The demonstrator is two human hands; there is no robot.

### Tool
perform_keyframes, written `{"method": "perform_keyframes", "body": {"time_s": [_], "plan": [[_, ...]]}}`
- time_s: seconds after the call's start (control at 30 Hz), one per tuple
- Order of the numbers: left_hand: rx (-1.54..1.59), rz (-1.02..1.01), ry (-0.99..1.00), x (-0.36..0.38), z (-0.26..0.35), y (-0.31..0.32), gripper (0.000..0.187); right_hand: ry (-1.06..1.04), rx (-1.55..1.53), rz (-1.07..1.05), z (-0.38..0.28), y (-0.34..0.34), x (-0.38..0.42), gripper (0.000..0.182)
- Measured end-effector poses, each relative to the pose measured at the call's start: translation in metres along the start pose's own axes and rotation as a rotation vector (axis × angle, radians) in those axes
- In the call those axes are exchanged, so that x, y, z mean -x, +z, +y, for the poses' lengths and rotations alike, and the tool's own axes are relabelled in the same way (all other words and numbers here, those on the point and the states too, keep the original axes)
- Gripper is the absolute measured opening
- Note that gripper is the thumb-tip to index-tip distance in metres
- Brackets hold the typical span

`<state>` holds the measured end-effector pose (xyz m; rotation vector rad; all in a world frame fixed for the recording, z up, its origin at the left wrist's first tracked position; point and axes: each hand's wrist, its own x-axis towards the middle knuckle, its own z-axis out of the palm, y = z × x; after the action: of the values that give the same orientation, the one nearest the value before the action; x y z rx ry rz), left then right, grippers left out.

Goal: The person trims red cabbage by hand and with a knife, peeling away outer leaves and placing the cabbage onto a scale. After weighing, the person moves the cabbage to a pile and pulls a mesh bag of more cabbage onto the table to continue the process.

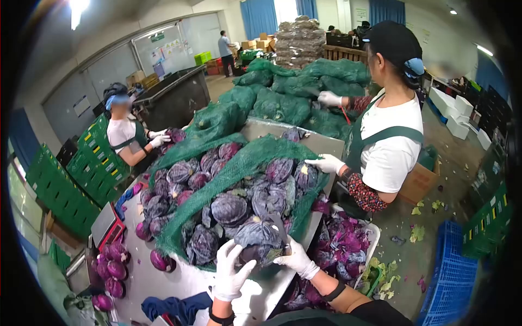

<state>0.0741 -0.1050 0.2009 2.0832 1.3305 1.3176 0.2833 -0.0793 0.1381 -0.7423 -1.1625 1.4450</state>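
A steel table carries a green net heaped with red cabbages. At its near edge one cabbage sits between gloved hands — the left hand cups its side, the right hand grips its leaves. Trimmed leaves fill a bin just beside.

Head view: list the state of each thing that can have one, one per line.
Left hand: gloved, cupping a red cabbage.
Right hand: gloved, gripping the same cabbage.
Green net sack: open, cabbages spilling out.
White crate: filled with purple leaf trimmings.
Blue crate: on the floor, contents hidden.
Dark bin: lid open.
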Motion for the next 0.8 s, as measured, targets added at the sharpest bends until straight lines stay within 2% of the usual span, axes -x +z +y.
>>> {"method": "perform_keyframes", "body": {"time_s": [0.03,0.07,0.1,0.13,0.2,0.23,0.3,0.37,0.4,0.43,0.47,0.5,0.57,0.6,0.63,0.7,0.73,0.77,0.8], "plan": [[-0.017,0.006,0.038,0.004,0.018,-0.013,0.057,-0.153,0.079,-0.048,-0.013,0.006,0.002,0.080],[-0.081,0.036,0.124,0.007,0.037,-0.023,0.058,-0.146,0.337,-0.085,-0.028,0.006,0.010,0.078],[-0.178,-0.053,0.058,0.016,0.048,-0.031,0.057,-0.185,0.429,-0.073,-0.045,0.014,0.020,0.079],[-0.134,-0.080,-0.028,0.038,0.041,-0.032,0.058,-0.171,0.455,-0.097,-0.053,0.022,0.033,0.080],[-0.101,-0.137,-0.167,0.096,0.008,-0.026,0.065,-0.145,0.621,-0.093,-0.047,0.032,0.054,0.075],[-0.094,-0.150,-0.148,0.110,-0.001,-0.023,0.065,-0.152,0.626,-0.070,-0.038,0.036,0.063,0.075],[0.016,-0.361,-0.531,0.135,-0.015,-0.012,0.069,0.451,0.836,-0.145,-0.014,0.047,0.081,0.070],[0.064,-0.399,-0.364,0.177,-0.057,0.015,0.067,0.447,0.840,-0.065,0.052,0.052,0.101,0.072],[-0.158,-0.491,-0.495,0.178,-0.050,0.017,0.075,0.328,0.829,-0.044,0.076,0.056,0.112,0.075],[-0.072,-0.441,-0.504,0.185,-0.054,0.017,0.081,0.194,0.871,0.065,0.078,0.070,0.118,0.079],[-0.092,-0.440,-0.445,0.183,-0.063,0.018,0.081,0.189,0.933,0.046,0.077,0.074,0.117,0.085],[-0.109,-0.447,-0.399,0.187,-0.069,0.020,0.081,0.201,0.991,0.023,0.076,0.079,0.123,0.090],[-0.111,-0.476,-0.459,0.180,-0.069,0.024,0.079,0.403,1.020,-0.064,0.054,0.088,0.123,0.099],[-0.120,-0.581,-0.532,0.180,-0.079,0.030,0.078,0.297,1.026,-0.011,0.061,0.086,0.129,0.101],[-0.155,-0.521,-0.438,0.186,-0.089,0.038,0.077,0.268,1.073,0.029,0.060,0.086,0.132,0.101],[-0.144,-0.646,-0.292,0.161,-0.067,0.021,0.076,0.166,1.118,0.048,0.057,0.085,0.138,0.101],[-0.148,-0.702,-0.250,0.158,-0.075,0.022,0.079,0.224,1.104,0.067,0.065,0.080,0.138,0.098],[-0.125,-0.662,-0.274,0.156,-0.075,0.024,0.079,0.209,1.073,0.102,0.060,0.080,0.138,0.088],[-0.084,-0.676,-0.299,0.152,-0.075,0.024,0.078,0.077,0.989,0.151,0.070,0.072,0.139,0.074]]}}
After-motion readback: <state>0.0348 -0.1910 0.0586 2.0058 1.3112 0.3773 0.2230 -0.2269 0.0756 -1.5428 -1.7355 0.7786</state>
